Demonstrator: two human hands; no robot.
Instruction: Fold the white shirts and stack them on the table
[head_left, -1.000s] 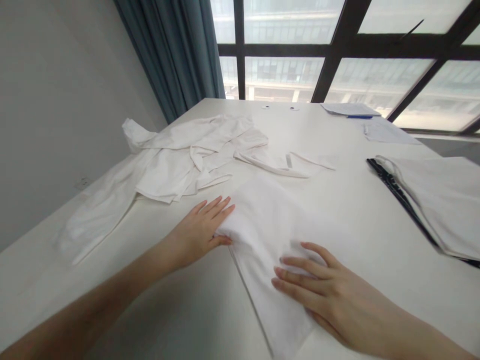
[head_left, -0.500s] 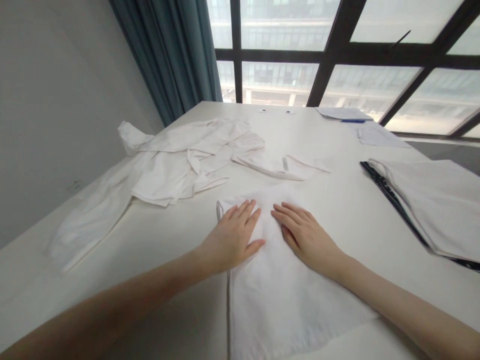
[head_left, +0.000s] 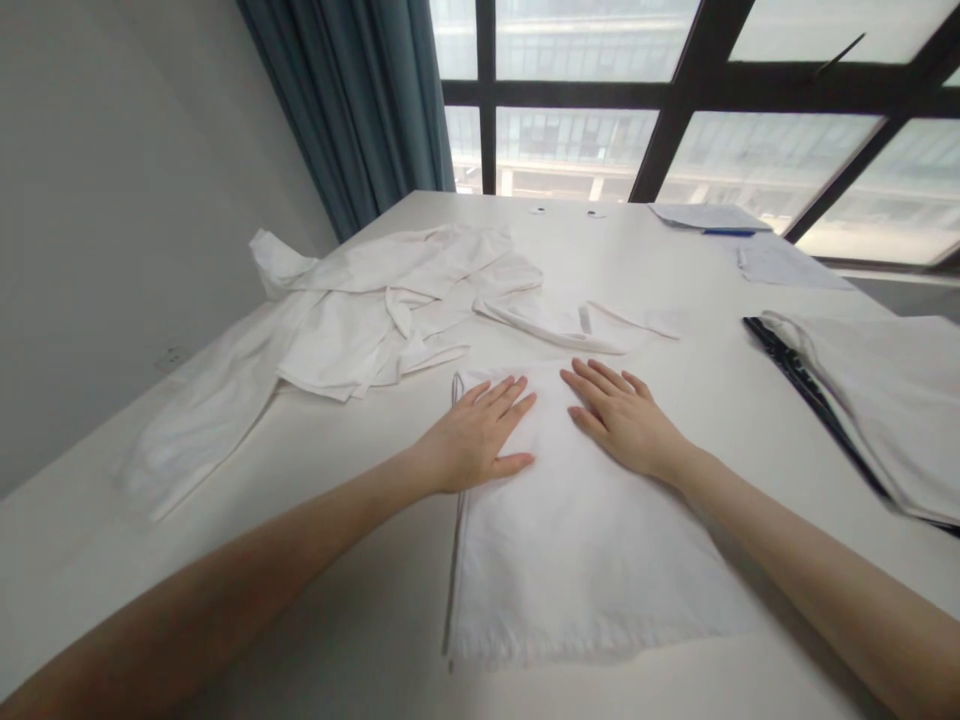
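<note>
A white folded cloth [head_left: 570, 560] lies flat on the white table before me, its near edge frayed or gathered. My left hand [head_left: 480, 430] rests on the cloth's upper left part, palm down with the fingers spread. On the upper right part lies my right hand [head_left: 619, 415], also flat with its fingers apart. Neither hand grips anything. Layered edges show along the cloth's left side. Just beyond the hands is a narrow white fabric strip [head_left: 555, 335], loosely curved on the tabletop.
Crumpled white fabric [head_left: 337, 330] spreads over the table's left side. At the right lies another folded white cloth [head_left: 885, 400] on something black [head_left: 795, 380]. Papers [head_left: 795, 268] and a blue pen [head_left: 727, 233] lie at the far right, before the window. A blue curtain [head_left: 375, 110] hangs behind.
Both hands have slid forward over the cloth, the right one more, and its fingers have spread. The cloth's near edge has come into view. The camera view has shifted slightly.
</note>
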